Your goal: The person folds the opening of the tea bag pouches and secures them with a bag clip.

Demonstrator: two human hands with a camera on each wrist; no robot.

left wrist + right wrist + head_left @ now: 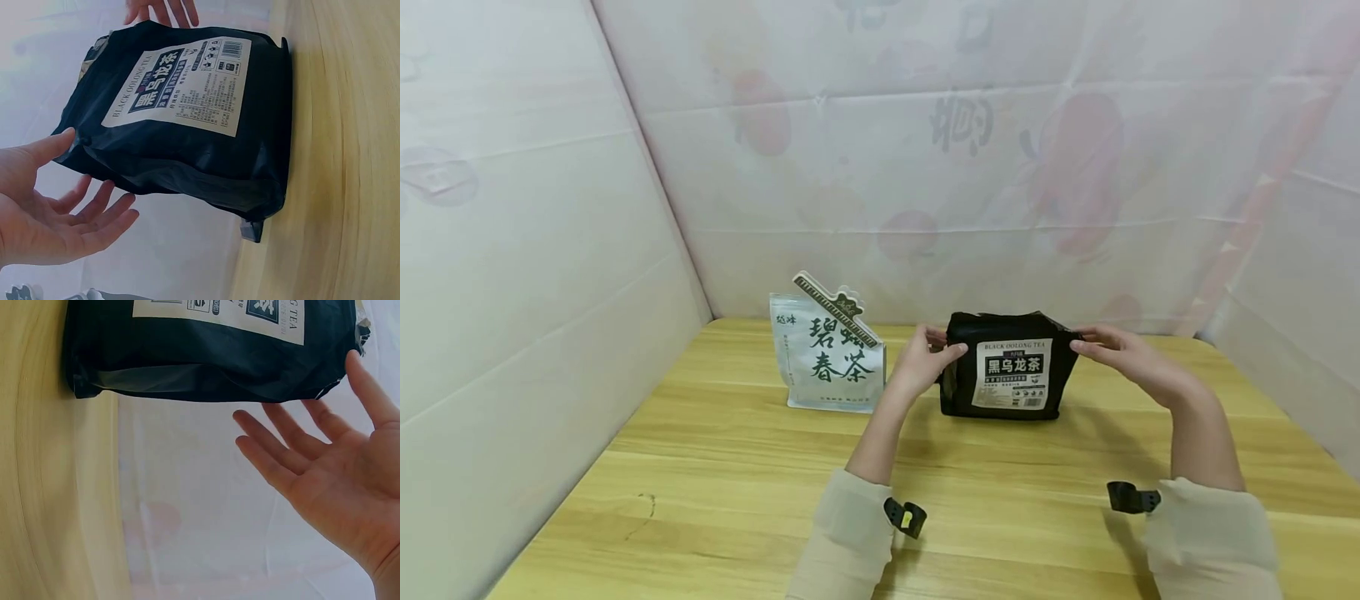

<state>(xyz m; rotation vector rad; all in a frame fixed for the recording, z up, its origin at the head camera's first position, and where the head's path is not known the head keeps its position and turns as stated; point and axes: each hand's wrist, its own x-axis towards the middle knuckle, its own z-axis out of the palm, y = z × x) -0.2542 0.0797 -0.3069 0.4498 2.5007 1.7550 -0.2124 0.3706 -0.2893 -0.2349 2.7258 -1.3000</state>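
A black tea bag (1066,379) with a white label reading "BLACK OOLONG TEA" stands upright on the wooden table. My left hand (917,362) holds its upper left corner, thumb on the front and fingers reaching behind. At the opposite upper corner, my right hand (1123,354) holds the bag the same way. In the left wrist view the left hand's fingers (103,215) spread along the bag's side. The right wrist view shows the right thumb (369,387) at the bag's torn-looking top edge, with fingertips partly hidden behind it.
To the left stands a pale tea pouch (831,387) with green lettering. A large clip (838,307) sits slanted across its upper right corner. Pale printed cloth (850,167) hangs behind the table (715,467) and at both sides. Black straps (906,517) are at both wrists.
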